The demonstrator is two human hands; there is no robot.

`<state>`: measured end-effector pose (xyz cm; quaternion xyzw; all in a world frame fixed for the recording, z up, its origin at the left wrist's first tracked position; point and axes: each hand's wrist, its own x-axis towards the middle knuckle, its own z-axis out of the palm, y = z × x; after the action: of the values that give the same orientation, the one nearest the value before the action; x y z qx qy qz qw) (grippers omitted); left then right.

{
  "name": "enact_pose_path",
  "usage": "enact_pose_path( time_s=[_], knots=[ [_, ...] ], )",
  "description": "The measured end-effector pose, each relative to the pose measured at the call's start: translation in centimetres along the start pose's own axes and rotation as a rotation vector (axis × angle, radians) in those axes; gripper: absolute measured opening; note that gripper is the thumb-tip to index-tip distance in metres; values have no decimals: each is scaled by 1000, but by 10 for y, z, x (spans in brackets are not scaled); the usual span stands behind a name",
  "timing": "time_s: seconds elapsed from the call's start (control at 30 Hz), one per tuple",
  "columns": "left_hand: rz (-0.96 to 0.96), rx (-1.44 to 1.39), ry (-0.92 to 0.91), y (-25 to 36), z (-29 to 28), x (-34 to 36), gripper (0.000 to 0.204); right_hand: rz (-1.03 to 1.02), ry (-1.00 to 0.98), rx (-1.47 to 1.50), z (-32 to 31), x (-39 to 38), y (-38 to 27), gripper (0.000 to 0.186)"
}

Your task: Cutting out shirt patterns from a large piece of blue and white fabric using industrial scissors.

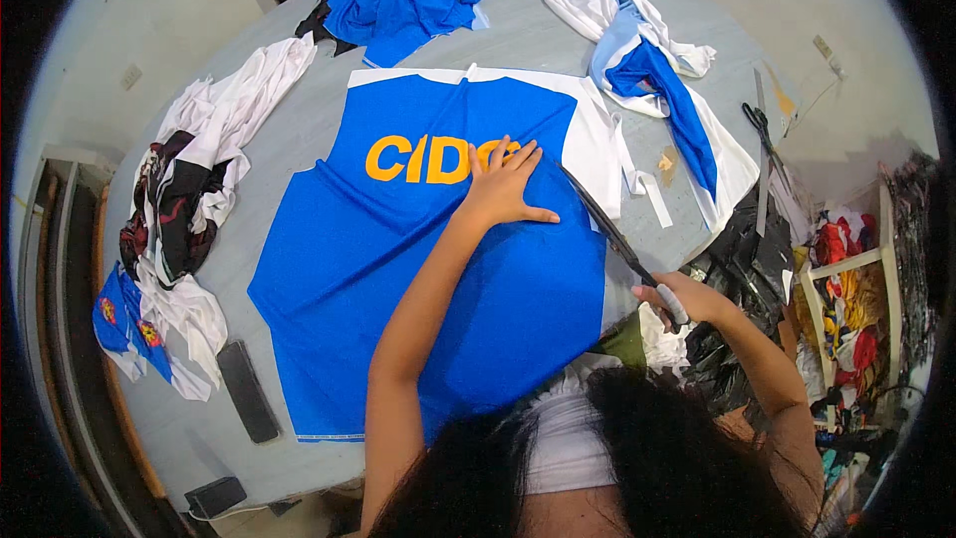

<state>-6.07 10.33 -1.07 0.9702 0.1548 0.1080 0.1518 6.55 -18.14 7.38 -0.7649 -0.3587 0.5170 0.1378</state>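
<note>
A large blue fabric panel (339, 269) with yellow lettering lies spread on the grey table, with folds running across it. White fabric (596, 149) shows from beneath its top and right edges. My left hand (505, 187) rests flat on the blue panel, fingers spread over part of the lettering. In my right hand (687, 299) is a pair of long scissors (609, 227), gripped by the handles at the panel's right side. Their blades point up and left along the blue edge, where it meets the white cloth. Whether the blades have fabric between them I cannot tell.
Blue cloth (408, 0) is heaped at the far edge. White and blue pieces (637, 50) lie far right, near white scraps (655, 201) and black-handled scissors (757, 122). White garments (249, 90) and a black flat device (247, 394) line the left. A cloth-filled rack (846, 264) stands right.
</note>
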Motion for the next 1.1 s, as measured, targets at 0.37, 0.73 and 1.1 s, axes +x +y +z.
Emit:
enact_pose_path(
  time_s=[0.37,0.73,1.1],
  knots=[
    [-7,-18,2,2,1,-1,112,-13,47,-4,11,-2,-1,53],
    [-39,1,-14,5,2,-3,112,-59,117,44,23,-6,-8,40],
    [-81,-112,35,-4,-12,4,93,-39,134,31,26,-3,3,40]
  ],
)
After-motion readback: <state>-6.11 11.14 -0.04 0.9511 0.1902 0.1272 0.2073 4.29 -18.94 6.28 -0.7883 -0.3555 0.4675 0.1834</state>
